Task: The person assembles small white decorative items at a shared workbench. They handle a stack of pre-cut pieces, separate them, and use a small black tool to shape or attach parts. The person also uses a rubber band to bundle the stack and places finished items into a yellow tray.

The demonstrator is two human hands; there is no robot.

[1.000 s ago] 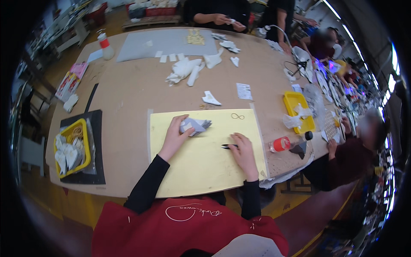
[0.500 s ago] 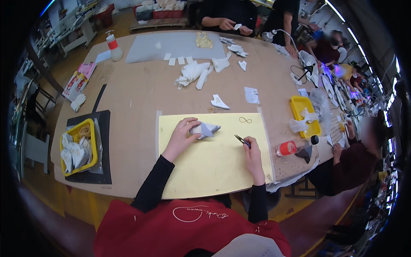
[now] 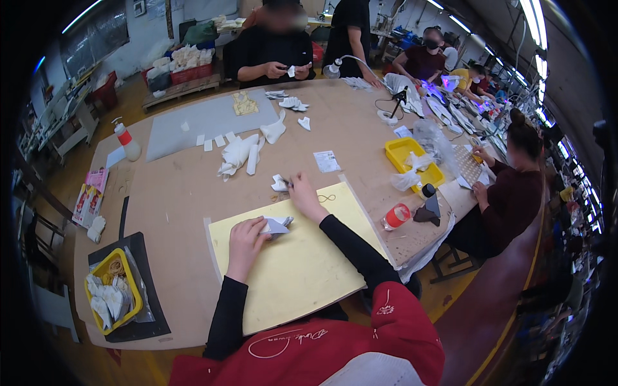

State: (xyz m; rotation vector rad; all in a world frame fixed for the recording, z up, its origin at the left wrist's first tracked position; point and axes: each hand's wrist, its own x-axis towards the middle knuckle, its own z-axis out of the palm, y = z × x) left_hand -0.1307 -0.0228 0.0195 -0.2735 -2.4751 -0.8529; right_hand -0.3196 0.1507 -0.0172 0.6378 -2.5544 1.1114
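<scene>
Workshop, factory type: shared tabletop (image 3: 174, 199), white cut pieces (image 3: 241, 154) toward far edge, yellow tray (image 3: 136, 291) at near-left corner, co-worker (image 3: 517, 202) seated by right edge, red crates (image 3: 190, 74) behind, overhead tube lights (image 3: 533, 24).

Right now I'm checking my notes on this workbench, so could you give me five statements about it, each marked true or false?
1. The left hand holds a grey-and-white bundle. True.
2. The right hand is inside a yellow tray. False: the right hand is beside a white piece beyond the yellow sheet.
3. The left-hand yellow tray sits on a black board. True.
4. The pump bottle stands on the person's right. False: the pump bottle is toward the table's far left.
5. A brown loop lies in a figure eight. True.
</scene>
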